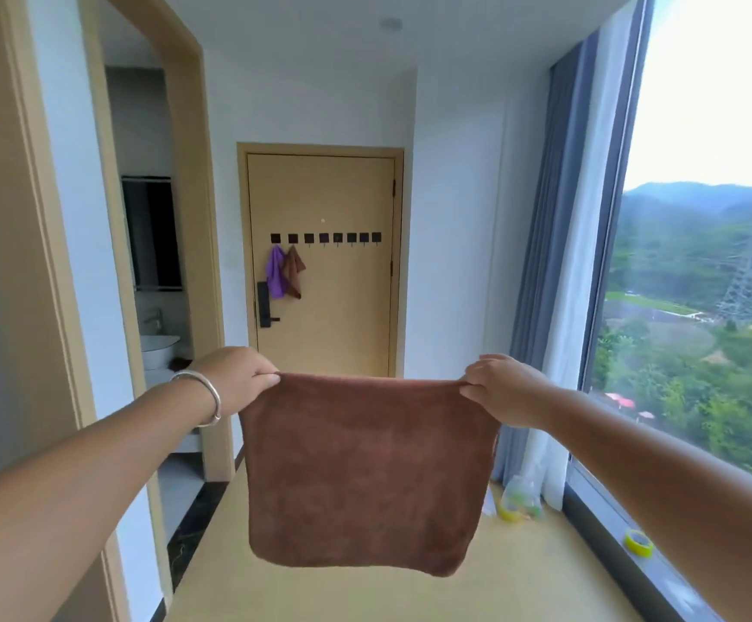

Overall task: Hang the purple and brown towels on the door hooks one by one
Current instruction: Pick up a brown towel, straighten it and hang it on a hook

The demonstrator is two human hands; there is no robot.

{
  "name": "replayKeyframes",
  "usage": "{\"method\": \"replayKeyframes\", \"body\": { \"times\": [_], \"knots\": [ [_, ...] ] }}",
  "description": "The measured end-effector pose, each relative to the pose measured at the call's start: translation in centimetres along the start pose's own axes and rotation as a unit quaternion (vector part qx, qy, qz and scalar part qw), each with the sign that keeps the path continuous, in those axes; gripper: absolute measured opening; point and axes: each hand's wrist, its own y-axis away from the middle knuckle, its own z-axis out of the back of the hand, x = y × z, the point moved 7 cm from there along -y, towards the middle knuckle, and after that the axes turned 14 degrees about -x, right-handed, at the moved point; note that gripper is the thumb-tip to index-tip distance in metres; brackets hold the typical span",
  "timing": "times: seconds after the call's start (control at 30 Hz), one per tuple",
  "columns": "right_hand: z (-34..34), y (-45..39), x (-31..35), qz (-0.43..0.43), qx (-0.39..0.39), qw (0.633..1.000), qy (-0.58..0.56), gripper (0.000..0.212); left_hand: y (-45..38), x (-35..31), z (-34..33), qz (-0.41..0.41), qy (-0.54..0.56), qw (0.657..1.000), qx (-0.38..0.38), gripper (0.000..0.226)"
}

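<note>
Brown towel [367,473] stretched flat, top corners pinched by left hand [239,374] and right hand [502,386]. Door hooks [324,238] ahead: purple towel [275,272], second brown towel [293,270] hanging.

Held brown towel [367,473] hides the door's [320,195] lower edge and the floor [522,576] behind it. Hook [323,238] shapes too small to resolve. Both forearms cut off by the frame's bottom edge. Plastic bag [520,496] contents blurred.
</note>
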Motion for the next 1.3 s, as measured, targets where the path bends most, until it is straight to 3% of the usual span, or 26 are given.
{"method": "replayKeyframes", "body": {
  "times": [0.3,0.47,0.77,1.3],
  "knots": [
    [6.3,-3.8,3.6,-0.017,-0.098,0.994,0.036,0.032,-1.8,2.1,5.6,0.003,-0.055,0.991,-0.123,0.042],
    [6.2,-6.1,4.3,-0.002,-0.134,0.990,0.043,0.032,-3.0,4.7,4.7,0.001,-0.062,0.989,-0.137,0.042],
    [0.7,-14.5,4.6,0.025,-0.152,0.987,0.046,0.037,-8.3,10.0,0.2,0.024,-0.087,0.985,-0.146,0.039],
    [-8.6,-34.0,-1.3,0.038,-0.158,0.986,0.019,0.038,-27.9,15.1,-7.1,0.042,-0.142,0.976,-0.157,0.042]
  ]
}}
